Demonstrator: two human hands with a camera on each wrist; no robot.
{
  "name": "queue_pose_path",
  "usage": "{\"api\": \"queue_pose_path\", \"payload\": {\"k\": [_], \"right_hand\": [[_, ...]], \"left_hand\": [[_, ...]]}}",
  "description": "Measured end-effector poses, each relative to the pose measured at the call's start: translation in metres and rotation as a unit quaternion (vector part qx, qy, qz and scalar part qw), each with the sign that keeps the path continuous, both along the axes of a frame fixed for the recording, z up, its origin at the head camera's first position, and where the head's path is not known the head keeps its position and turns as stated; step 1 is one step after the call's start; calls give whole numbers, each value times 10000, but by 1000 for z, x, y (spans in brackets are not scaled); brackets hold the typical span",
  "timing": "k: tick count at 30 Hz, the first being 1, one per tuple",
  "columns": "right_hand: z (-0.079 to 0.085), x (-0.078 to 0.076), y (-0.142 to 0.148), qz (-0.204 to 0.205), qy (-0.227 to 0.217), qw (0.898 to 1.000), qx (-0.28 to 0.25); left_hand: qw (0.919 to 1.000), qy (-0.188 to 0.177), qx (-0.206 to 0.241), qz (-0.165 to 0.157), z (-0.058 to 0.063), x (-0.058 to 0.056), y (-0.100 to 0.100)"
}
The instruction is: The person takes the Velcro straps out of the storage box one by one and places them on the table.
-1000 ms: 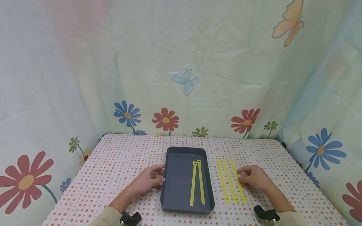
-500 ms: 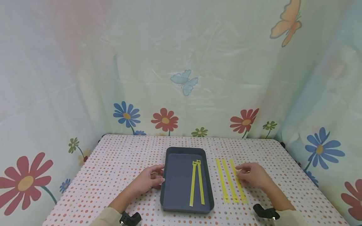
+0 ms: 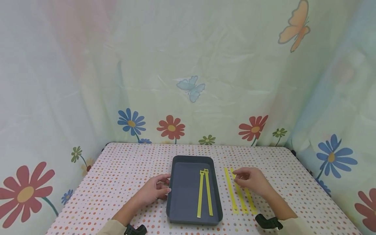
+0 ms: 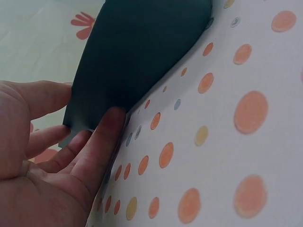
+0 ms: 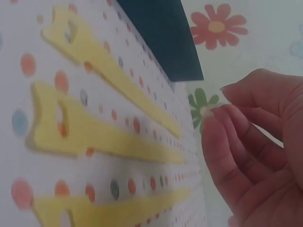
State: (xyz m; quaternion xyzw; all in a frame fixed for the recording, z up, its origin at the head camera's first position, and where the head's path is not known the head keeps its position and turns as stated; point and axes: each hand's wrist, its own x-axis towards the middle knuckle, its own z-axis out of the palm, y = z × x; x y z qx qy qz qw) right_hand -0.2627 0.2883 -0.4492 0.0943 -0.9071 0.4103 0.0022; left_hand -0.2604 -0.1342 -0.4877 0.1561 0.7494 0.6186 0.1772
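Note:
A dark grey rectangular tray [image 3: 183, 195] stands on the table with two yellow slotted cable straps [image 3: 200, 195] lying in its right half. My left hand [image 3: 153, 191] rests its fingertips against the tray's left wall; the left wrist view shows the thumb and fingers touching the outer side [image 4: 132, 52]. Three more yellow cable straps [image 3: 230, 192] lie side by side to the right of the tray, slotted ends toward me. Over the far part of these hovers my right hand [image 3: 253, 181], fingers loosely bent, thumb and index close together, nothing visible between them. It partly hides the middle and right straps.
The table [image 3: 132, 160] has a white cover with coloured dots. A curtain [image 3: 147, 81] with flowers and butterflies hangs behind it and along both sides. Each wrist carries a black strapped device [image 3: 267, 222].
My right hand has moved left and slightly away from me, from beside the rightmost strap to above the middle one. The left hand stays at the tray. The straps have not visibly moved.

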Motion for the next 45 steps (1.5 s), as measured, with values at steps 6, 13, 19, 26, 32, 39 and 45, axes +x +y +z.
{"api": "queue_pose_path", "payload": {"k": [6, 13, 19, 26, 32, 39, 45], "right_hand": [[3, -2, -15, 490, 217, 9978, -399], [3, -7, -33, 995, 532, 9929, -390], [7, -11, -47, 1322, 710, 9884, -213], [13, -17, -62, 1711, 763, 9822, -122], [18, -22, -73, 2036, 680, 9767, -48], [23, -27, -84, 2483, 612, 9666, 165], [24, -33, -89, 2830, 416, 9578, 282]], "left_hand": [[10000, -31, -64, 6, -3, -1, 0], [10000, -57, -68, 30, -4, -1, 2], [10000, -42, -58, 24, -3, 0, 1], [9999, 27, -138, 46, -2, -1, 1], [9999, 18, -145, 69, 0, -1, 1], [9999, -25, -121, 68, 3, 0, 1], [9999, 29, -117, 55, 5, 1, 1]]}}
